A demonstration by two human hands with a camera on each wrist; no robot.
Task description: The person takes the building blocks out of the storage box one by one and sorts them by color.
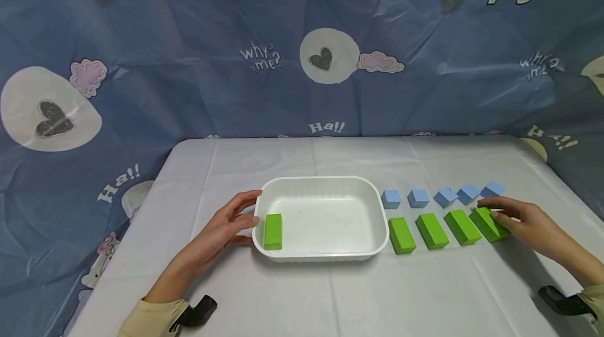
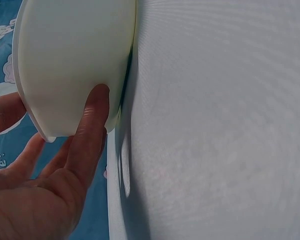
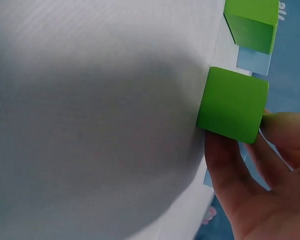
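In the head view, my left hand (image 1: pixel 226 227) holds the left end of a white plastic tray (image 1: pixel 325 257). The left wrist view shows one finger (image 2: pixel 94 107) lying along the tray's outer wall (image 2: pixel 75 55). Inside the tray, near its left end, lies a green rectangular block (image 1: pixel 273 232). My right hand (image 1: pixel 528 221) grips the rightmost green block (image 1: pixel 487 226) of a row on the table. Up close in the right wrist view, that green block (image 3: pixel 233 104) rests at the fingers, with the contact partly hidden behind it.
Several more green blocks (image 1: pixel 431 231) lie tilted in a row right of the tray. Behind them runs a row of several small blue cubes (image 1: pixel 418 198). A white cloth (image 1: pixel 358 295) covers the table, and a blue patterned sheet (image 1: pixel 264 96) hangs at the back.
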